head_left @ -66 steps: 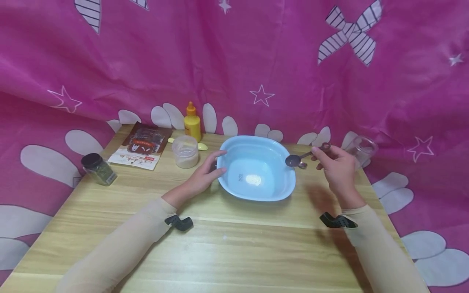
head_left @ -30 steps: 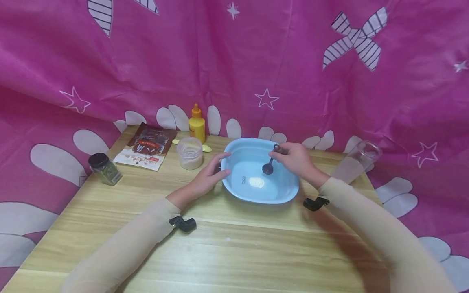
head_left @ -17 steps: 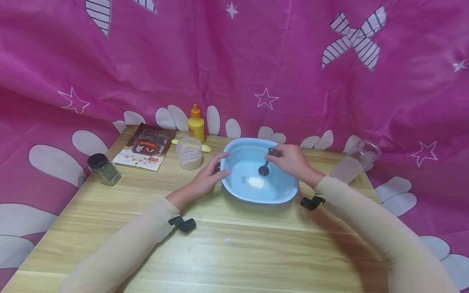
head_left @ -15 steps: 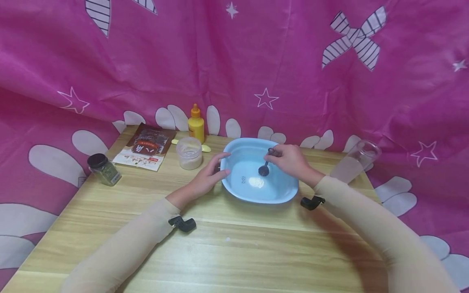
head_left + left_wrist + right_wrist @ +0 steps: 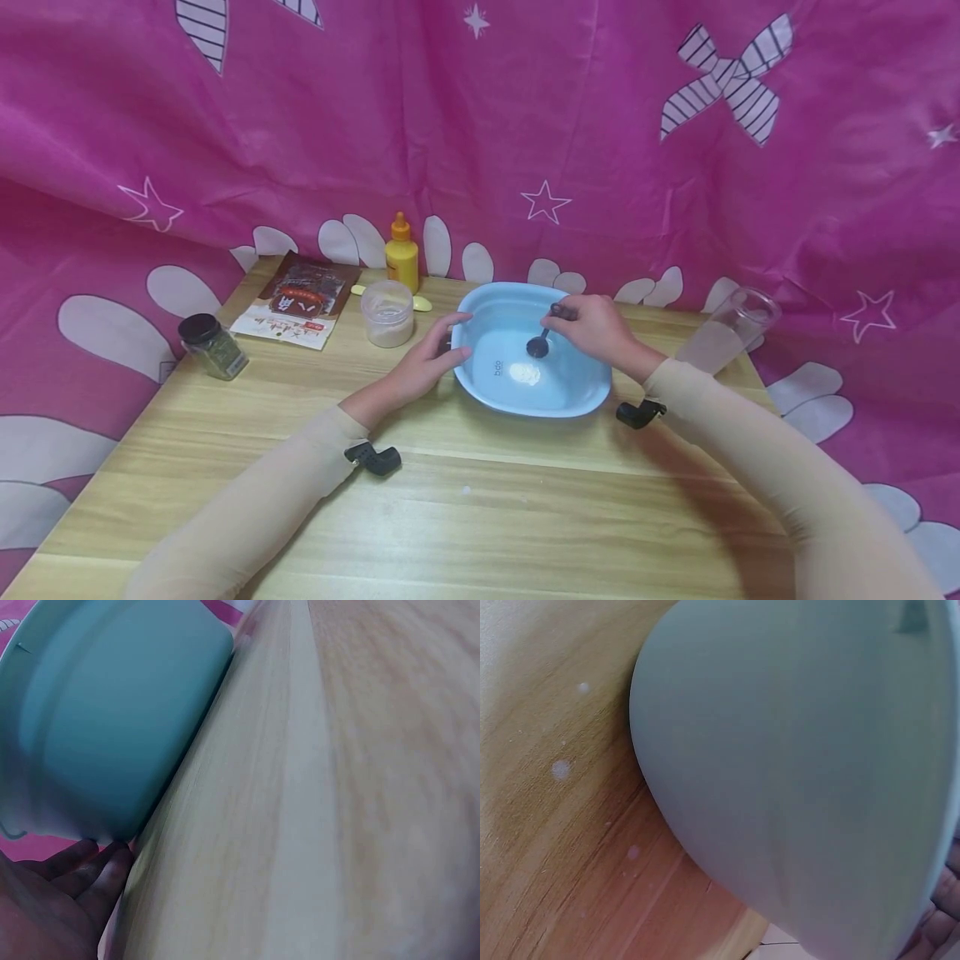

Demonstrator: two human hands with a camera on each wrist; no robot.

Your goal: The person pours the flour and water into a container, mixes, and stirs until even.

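A light blue plastic basin point(image 5: 480, 392) stands on the wooden table. My left hand point(image 5: 422, 367) holds its left side, thumb and index finger over the rim. In the left wrist view, other fingers point(image 5: 109, 881) of that hand touch the outer wall low down. My right hand point(image 5: 600, 329) reaches over the basin's right rim and pinches a dark measuring spoon point(image 5: 537, 347) by its handle. The spoon's bowl points down inside the basin, near the middle. Whether it touches the bottom, I cannot tell. In the right wrist view, the basin's wall hides most of the right hand.
Left of the basin stand a clear tub of pale powder point(image 5: 388, 325), a yellow spoon point(image 5: 422, 304), a yellow bottle point(image 5: 402, 260), a brown-and-white packet point(image 5: 296, 302) and a black-lidded jar point(image 5: 215, 350). A tall clear container point(image 5: 723, 333) stands behind the right forearm. A pink curtain point(image 5: 480, 125) hangs behind.
My right hand has moved left, carrying the measuring spoon from beside the basin's right rim to inside it. Lately the spoon shifted only slightly left. My left hand stays on the rim.
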